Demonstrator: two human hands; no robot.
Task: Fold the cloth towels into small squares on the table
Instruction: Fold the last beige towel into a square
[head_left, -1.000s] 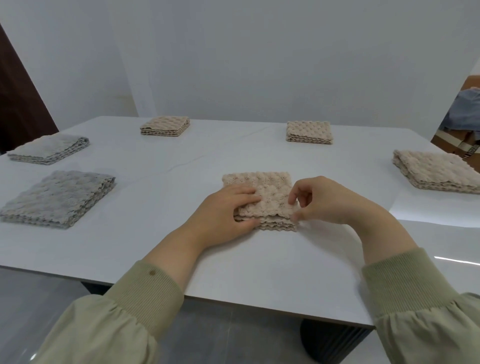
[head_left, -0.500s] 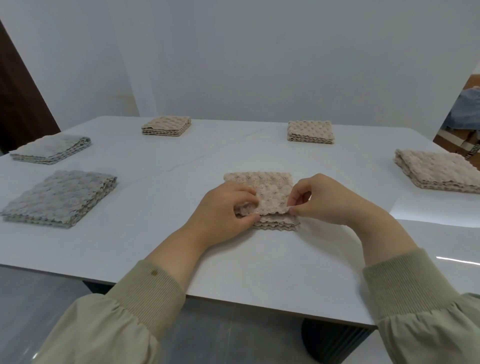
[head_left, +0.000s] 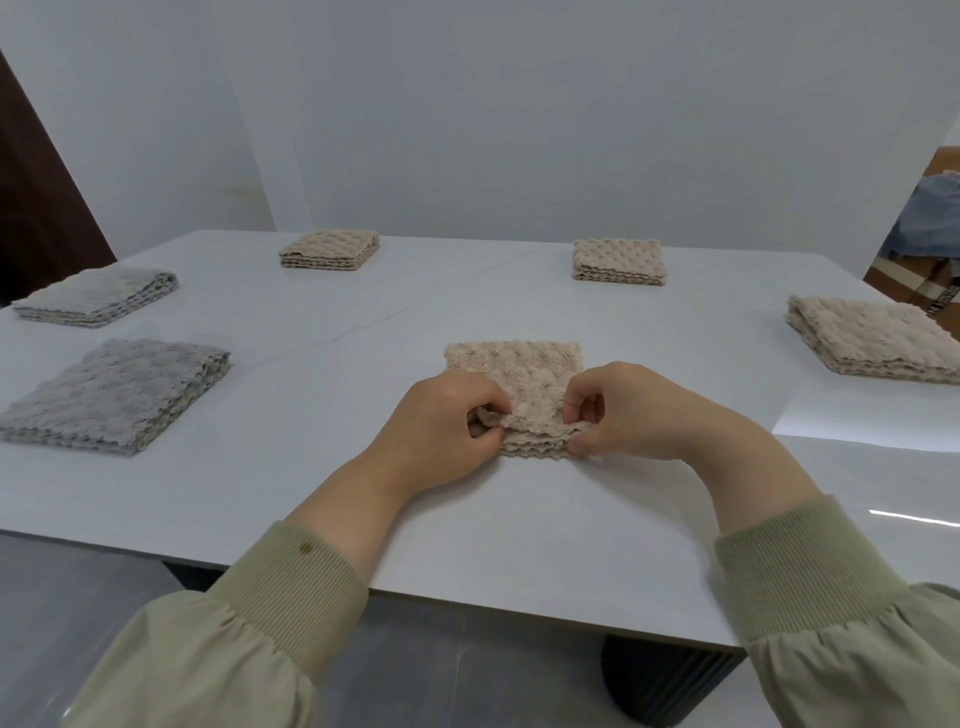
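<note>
While the beige towel (head_left: 519, 371) lies between them, both hands (head_left: 524, 421) pinch its near edge.

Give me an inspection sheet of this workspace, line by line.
Surface: glossy white rectangular table, with a faint vein line.
Job's things: beige bobbled cloth towel, folded in layers, at the near middle. Folded squares lie apart around it: far-left beige square, far-right beige square, right-edge beige square, near grey square, far grey square.
Clutter: nothing seen.
Hands: left hand and right hand each pinch a near corner of the middle towel's top layer.
Cables: nothing seen.
Surroundings: plain white wall; dark brown panel at left; blue-grey fabric at right; dark ribbed table base.
</note>
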